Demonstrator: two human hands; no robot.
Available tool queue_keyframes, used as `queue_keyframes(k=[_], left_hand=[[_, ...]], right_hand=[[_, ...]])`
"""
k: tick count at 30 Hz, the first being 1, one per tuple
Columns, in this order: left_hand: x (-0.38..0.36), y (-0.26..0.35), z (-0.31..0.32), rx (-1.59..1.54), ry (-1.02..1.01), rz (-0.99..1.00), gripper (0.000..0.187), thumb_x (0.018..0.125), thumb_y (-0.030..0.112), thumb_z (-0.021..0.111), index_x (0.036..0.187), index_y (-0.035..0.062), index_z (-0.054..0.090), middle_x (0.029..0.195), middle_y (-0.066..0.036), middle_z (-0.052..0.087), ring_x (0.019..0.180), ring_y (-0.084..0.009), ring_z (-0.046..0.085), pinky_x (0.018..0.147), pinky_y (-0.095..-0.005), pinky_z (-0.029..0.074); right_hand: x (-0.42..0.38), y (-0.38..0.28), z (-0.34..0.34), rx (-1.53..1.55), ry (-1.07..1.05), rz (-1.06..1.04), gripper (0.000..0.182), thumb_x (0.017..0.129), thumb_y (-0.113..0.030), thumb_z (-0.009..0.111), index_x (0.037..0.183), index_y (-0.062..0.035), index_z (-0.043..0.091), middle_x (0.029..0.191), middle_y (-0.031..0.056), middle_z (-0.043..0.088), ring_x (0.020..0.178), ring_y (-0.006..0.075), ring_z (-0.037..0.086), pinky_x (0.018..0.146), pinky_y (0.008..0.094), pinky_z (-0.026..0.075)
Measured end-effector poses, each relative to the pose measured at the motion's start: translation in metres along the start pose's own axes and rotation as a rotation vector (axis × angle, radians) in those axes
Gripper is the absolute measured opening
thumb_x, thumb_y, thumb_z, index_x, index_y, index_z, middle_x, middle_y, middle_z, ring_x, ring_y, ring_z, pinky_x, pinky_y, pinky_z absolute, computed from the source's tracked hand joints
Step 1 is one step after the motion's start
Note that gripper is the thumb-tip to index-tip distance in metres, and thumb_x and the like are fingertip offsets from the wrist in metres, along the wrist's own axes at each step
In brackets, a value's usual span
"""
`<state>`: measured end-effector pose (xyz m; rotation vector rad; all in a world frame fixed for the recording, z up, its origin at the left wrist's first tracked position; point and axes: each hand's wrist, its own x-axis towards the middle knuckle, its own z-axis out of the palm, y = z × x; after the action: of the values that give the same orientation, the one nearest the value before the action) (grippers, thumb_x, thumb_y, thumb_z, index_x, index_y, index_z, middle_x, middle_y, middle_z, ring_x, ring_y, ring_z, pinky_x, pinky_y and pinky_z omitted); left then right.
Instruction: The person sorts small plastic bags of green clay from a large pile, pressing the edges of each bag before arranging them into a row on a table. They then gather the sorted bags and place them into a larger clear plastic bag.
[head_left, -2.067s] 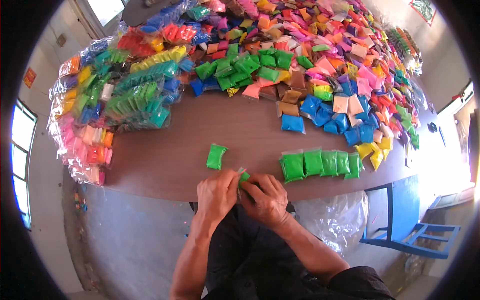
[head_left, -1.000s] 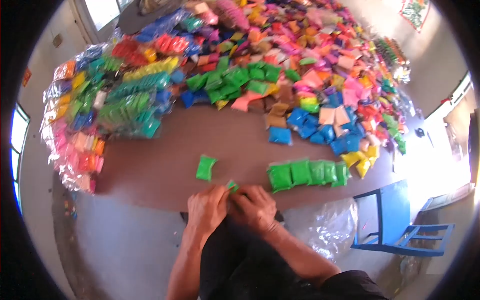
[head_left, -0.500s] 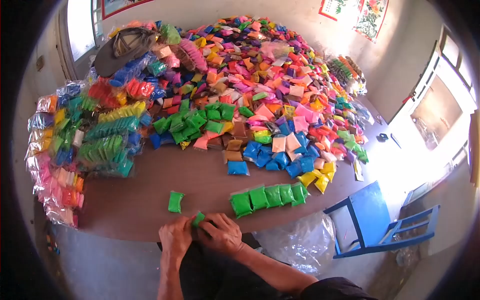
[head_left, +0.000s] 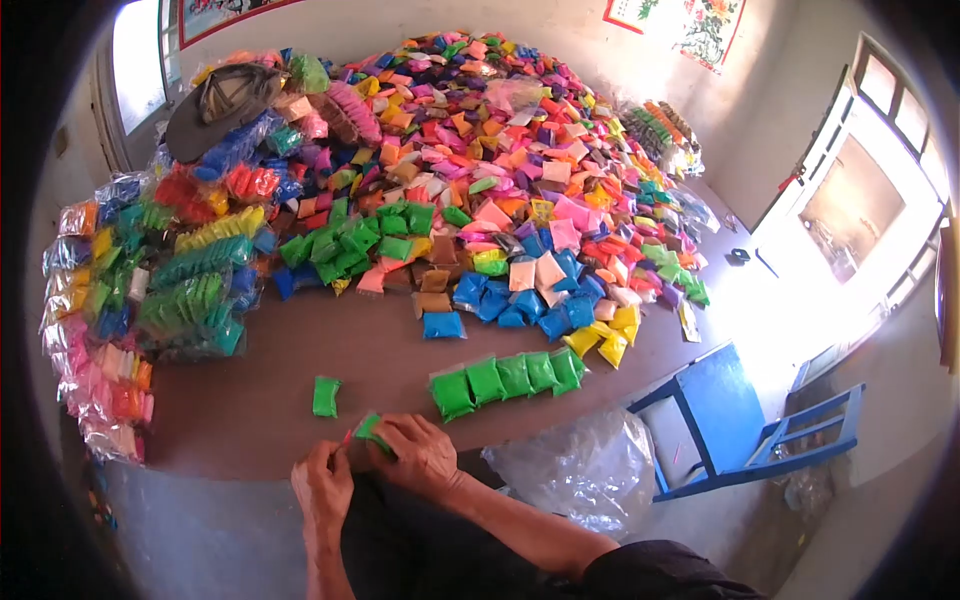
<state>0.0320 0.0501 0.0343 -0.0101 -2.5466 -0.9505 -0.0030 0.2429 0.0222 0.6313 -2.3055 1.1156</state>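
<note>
A small green packet (head_left: 369, 432) is pinched in the fingers of my right hand (head_left: 415, 458), just past the table's front edge. My left hand (head_left: 323, 487) is closed beside it, its fingertips near the packet's left side. A thin pinkish-red bit (head_left: 347, 437) shows at those fingertips, too small to name. Beyond my hands, a single green packet (head_left: 326, 396) lies on the brown table (head_left: 240, 420). To the right, a row of several green packets (head_left: 513, 377) lies side by side, slightly overlapping.
A large heap of many-coloured packets (head_left: 480, 150) covers the table's back. Bagged packets (head_left: 195, 300) are stacked at the left, with a dark cap (head_left: 222, 105) on top. A clear plastic bag (head_left: 585, 465) and a blue chair (head_left: 735, 420) stand at the front right.
The whole view has shifted, so the table's contents appear further left. My hands have drawn slightly apart, and more of the green packet and a pinkish-red bit show between them.
</note>
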Motion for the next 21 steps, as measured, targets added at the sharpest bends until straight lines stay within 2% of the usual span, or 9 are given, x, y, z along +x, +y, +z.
queue_keyframes(k=[2, 5, 7, 8, 10, 12, 18, 19, 21], left_hand=[[-0.006, 0.008, -0.008, -0.053, -0.006, -0.094, 0.007, 0.099, 0.004, 0.077, 0.094, 0.0, 0.073, 0.073, -0.016, 0.068, 0.063, -0.0225, 0.067, 0.062, -0.0385, 0.052], [-0.01, 0.017, -0.016, -0.101, 0.059, -0.124, 0.005, 0.1, 0.005, 0.077, 0.1, 0.0001, 0.075, 0.077, -0.013, 0.07, 0.066, -0.0139, 0.064, 0.064, -0.0341, 0.053], [-0.016, 0.017, -0.018, -0.115, 0.087, -0.087, 0.008, 0.102, 0.007, 0.076, 0.105, -0.0002, 0.076, 0.085, -0.013, 0.075, 0.068, -0.0135, 0.065, 0.064, -0.0329, 0.053], [-0.02, 0.019, -0.017, -0.148, 0.104, -0.102, 0.009, 0.102, 0.007, 0.077, 0.107, -0.0007, 0.076, 0.086, -0.013, 0.075, 0.068, -0.0131, 0.065, 0.064, -0.0321, 0.053], [-0.024, 0.023, -0.012, -0.182, 0.124, -0.104, 0.011, 0.101, 0.006, 0.077, 0.109, -0.0014, 0.075, 0.087, -0.013, 0.074, 0.069, -0.0123, 0.065, 0.064, -0.0309, 0.053], [-0.029, 0.028, -0.005, -0.195, 0.117, -0.087, 0.012, 0.101, 0.005, 0.078, 0.11, -0.0016, 0.075, 0.085, -0.012, 0.074, 0.069, -0.0115, 0.065, 0.065, -0.0301, 0.053], [-0.022, 0.028, 0.012, -0.1, 0.117, 0.002, 0.012, 0.099, 0.004, 0.078, 0.111, 0.0002, 0.075, 0.085, -0.016, 0.074, 0.069, -0.0222, 0.072, 0.064, -0.0339, 0.054], [-0.018, 0.032, 0.013, -0.129, 0.14, -0.031, 0.009, 0.098, 0.002, 0.077, 0.106, 0.0062, 0.075, 0.09, -0.016, 0.077, 0.078, -0.0404, 0.074, 0.066, -0.0425, 0.058], [-0.013, 0.027, 0.016, -0.075, 0.131, -0.014, 0.007, 0.098, 0.004, 0.077, 0.105, 0.007, 0.075, 0.09, -0.016, 0.076, 0.078, -0.0397, 0.074, 0.066, -0.0448, 0.057]], right_hand=[[0.001, -0.001, -0.001, 0.004, 0.043, 0.027, 0.03, 0.094, -0.019, 0.083, 0.121, -0.0087, 0.072, 0.111, 0.0118, 0.077, 0.098, 0.0351, 0.075, 0.084, 0.0464, 0.061], [-0.005, 0.01, 0.013, -0.001, 0.154, 0.049, 0.027, 0.099, -0.024, 0.082, 0.122, -0.011, 0.075, 0.105, 0.0096, 0.08, 0.088, 0.0338, 0.077, 0.074, 0.0458, 0.063], [-0.002, 0.002, 0.01, 0.04, 0.122, 0.208, 0.017, 0.101, -0.021, 0.078, 0.116, -0.0119, 0.076, 0.101, 0.0104, 0.079, 0.081, 0.033, 0.078, 0.069, 0.0449, 0.061], [-0.001, 0.001, 0.011, 0.038, 0.141, 0.242, 0.011, 0.102, -0.02, 0.077, 0.11, -0.0128, 0.077, 0.098, 0.0118, 0.079, 0.077, 0.0337, 0.077, 0.066, 0.0444, 0.06], [0.003, 0.0, 0.009, -0.052, 0.041, 0.288, 0.007, 0.102, -0.02, 0.076, 0.1, -0.013, 0.076, 0.086, 0.0114, 0.076, 0.077, 0.0338, 0.077, 0.066, 0.0466, 0.06], [0.005, 0.001, 0.01, -0.021, 0.063, 0.276, 0.008, 0.101, -0.019, 0.077, 0.1, -0.0112, 0.076, 0.094, 0.0118, 0.077, 0.082, 0.034, 0.077, 0.069, 0.0473, 0.06], [0.006, 0.004, 0.008, -0.08, 0.086, 0.139, 0.011, 0.099, -0.018, 0.079, 0.106, -0.009, 0.077, 0.117, 0.0121, 0.074, 0.1, 0.036, 0.073, 0.079, 0.0447, 0.06], [0.008, 0.003, 0.007, -0.066, 0.105, 0.119, 0.015, 0.096, -0.016, 0.082, 0.11, -0.0113, 0.078, 0.114, 0.0105, 0.074, 0.1, 0.0354, 0.072, 0.08, 0.0439, 0.06], [0.006, 0.0, 0.004, -0.056, 0.071, 0.077, 0.019, 0.094, -0.015, 0.084, 0.112, -0.0122, 0.078, 0.113, 0.0088, 0.074, 0.097, 0.0343, 0.072, 0.08, 0.0438, 0.061]])
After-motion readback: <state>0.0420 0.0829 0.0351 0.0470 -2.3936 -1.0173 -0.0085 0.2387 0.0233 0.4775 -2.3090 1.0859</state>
